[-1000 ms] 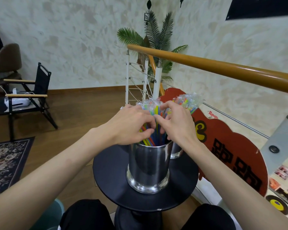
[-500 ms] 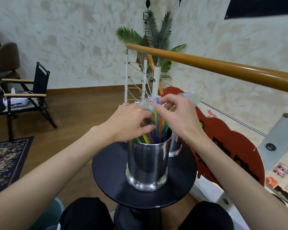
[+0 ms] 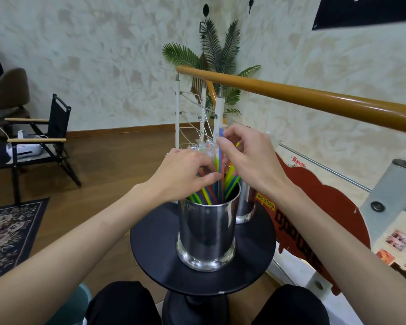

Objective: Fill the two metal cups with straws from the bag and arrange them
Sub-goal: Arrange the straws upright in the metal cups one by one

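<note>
Head view: near metal cup (image 3: 206, 233) on black round table (image 3: 150, 245), full of coloured straws (image 3: 229, 178). Left hand (image 3: 181, 174) grips straws at their left side; right hand (image 3: 249, 160) pinches blue straw (image 3: 221, 134) raised above bundle. Far metal cup (image 3: 245, 205) just behind-right.

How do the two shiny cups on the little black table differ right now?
The near metal cup stands in full view at the middle of the round black table; the far metal cup is mostly hidden behind it. Both hands work the straws in the near cup; the far cup's contents are hidden. Both are shiny, upright cylinders.
</note>
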`<action>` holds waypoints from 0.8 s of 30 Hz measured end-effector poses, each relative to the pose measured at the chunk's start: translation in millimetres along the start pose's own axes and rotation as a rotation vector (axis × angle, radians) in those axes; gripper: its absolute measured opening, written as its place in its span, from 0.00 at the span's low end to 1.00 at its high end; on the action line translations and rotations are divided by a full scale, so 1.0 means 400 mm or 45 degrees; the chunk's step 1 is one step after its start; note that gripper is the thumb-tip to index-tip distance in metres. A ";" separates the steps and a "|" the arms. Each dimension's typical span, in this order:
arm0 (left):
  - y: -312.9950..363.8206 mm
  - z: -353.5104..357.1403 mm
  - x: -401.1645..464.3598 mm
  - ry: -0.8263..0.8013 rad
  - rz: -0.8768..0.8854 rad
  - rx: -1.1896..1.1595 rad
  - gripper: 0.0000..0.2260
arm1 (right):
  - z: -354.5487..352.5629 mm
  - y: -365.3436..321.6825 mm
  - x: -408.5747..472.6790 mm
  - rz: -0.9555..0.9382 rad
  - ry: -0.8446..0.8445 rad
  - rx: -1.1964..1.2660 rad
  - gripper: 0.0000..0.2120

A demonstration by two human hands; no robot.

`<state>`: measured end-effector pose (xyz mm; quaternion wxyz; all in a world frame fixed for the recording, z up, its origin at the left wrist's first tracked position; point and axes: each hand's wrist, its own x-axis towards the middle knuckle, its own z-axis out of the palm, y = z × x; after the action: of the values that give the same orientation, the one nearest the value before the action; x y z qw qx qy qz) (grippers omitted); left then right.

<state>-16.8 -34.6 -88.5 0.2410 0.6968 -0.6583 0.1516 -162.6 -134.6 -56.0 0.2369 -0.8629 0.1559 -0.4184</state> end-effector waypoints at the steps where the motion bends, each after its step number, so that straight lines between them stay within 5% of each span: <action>1: -0.001 0.002 0.001 0.017 -0.003 -0.009 0.15 | 0.001 0.001 -0.002 -0.005 0.001 0.012 0.07; 11: 0.004 0.003 -0.001 0.044 -0.064 -0.066 0.11 | 0.002 0.014 -0.009 -0.084 -0.079 0.009 0.05; 16: 0.004 -0.011 0.005 0.056 -0.178 -0.248 0.11 | 0.003 0.044 -0.013 -0.091 -0.062 -0.311 0.13; 24: 0.010 -0.025 0.016 0.021 -0.263 -0.560 0.14 | -0.003 0.045 -0.030 -0.631 -0.165 -0.707 0.19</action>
<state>-19.3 -34.5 -76.3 0.4065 0.6899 -0.5988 -0.0153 -172.2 -144.4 -72.8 -0.1050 -0.9304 0.0344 -0.3496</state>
